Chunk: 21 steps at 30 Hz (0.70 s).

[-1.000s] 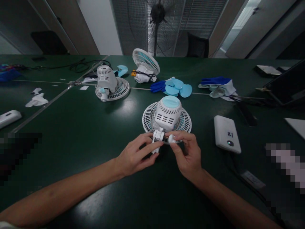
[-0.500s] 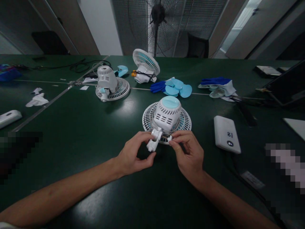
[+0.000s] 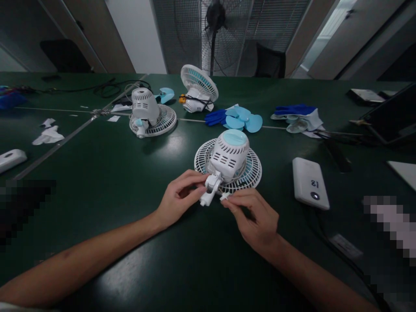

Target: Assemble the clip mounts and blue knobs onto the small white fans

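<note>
A small white fan (image 3: 229, 158) lies grille-down on the dark green table, its motor housing with a light-blue cap pointing up. From its near side juts a white bracket (image 3: 212, 183), an arm-like joint piece. My left hand (image 3: 182, 193) is closed on the bracket's left side, thumb and fingers pinching it. Just right of the bracket, my right hand (image 3: 255, 212) pinches a small white plastic piece (image 3: 225, 196) between thumb and fingertips. A thin wire shows between that piece and the fan. The small piece's exact kind is too small to make out.
Two more fans stand beyond: one grille-down (image 3: 145, 110) at left, one tilted (image 3: 198, 89) at the back. Light-blue fan blades (image 3: 243, 118) and blue-white gloves (image 3: 297, 115) lie behind. A white power bank (image 3: 310, 183) is at right, paper scraps (image 3: 48, 135) at left.
My right hand has moved slightly down and left with the small white piece, closer to the bracket. My left thumb has moved up and closed against the bracket.
</note>
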Each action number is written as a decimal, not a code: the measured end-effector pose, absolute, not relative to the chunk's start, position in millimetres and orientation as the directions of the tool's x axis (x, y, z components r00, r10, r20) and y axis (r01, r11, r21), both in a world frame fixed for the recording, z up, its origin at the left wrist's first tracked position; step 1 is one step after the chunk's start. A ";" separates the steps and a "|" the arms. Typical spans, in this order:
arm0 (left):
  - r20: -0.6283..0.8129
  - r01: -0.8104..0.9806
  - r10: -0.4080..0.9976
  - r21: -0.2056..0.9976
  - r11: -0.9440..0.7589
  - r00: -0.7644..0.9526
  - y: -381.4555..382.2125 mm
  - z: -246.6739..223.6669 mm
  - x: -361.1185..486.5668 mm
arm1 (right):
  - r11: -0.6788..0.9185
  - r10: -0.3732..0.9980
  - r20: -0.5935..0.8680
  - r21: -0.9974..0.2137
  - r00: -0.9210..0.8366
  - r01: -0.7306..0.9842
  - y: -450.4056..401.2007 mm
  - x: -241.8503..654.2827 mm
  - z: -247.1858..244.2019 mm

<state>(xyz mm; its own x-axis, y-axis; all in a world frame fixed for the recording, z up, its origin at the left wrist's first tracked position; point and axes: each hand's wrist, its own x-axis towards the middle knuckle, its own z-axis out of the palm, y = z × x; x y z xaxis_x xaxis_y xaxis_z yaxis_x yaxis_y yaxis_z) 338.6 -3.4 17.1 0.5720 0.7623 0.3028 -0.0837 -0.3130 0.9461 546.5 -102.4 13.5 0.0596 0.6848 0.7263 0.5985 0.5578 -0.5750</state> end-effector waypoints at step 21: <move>0.314 -0.051 0.738 0.933 -0.355 0.597 -6.5 17.5 338.5 | 0.532 0.735 0.678 -0.594 0.019 0.604 -99.3 551.0 10.8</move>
